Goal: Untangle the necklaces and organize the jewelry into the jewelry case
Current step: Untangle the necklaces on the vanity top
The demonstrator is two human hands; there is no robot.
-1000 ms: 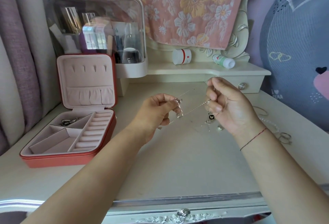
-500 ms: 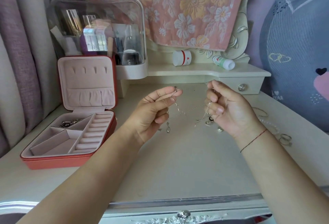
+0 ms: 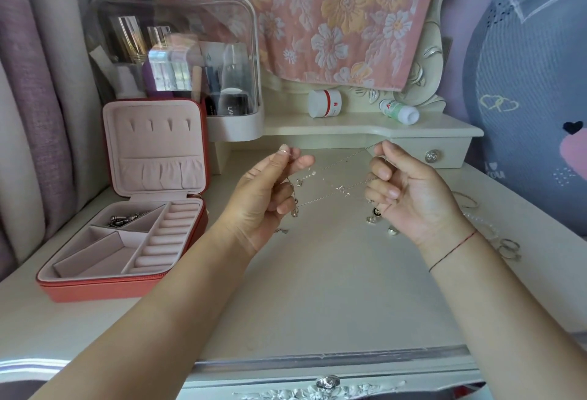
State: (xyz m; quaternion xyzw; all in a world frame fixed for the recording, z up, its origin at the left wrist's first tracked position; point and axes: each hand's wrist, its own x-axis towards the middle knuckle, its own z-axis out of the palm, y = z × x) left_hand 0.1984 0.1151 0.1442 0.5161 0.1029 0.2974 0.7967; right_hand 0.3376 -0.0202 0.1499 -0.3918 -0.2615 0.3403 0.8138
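head view: two hands are seen raised over the cream dressing table, held apart from each other. thin silver necklaces are stretched between them, crossed in the middle; at least two chains can be made out, the exact count cannot be told. one strand is pinched by the left hand between thumb and forefinger, with small charms hung below its fingers. the other ends are gripped by the right hand, fingers curled round them.

one red jewelry case is set open at the left of the table, well apart from the hands. four hook slots and one gathered pocket are shown in its upright lid. a small heap of metal pieces is held in its back compartment; one column of ring rolls is seen along its right side.

one clear cosmetics box is stood behind the case, filled with bottles and tubes. one white jar and one bottle are laid on the shelf. a few rings and a pearl strand are left on the table at the right.
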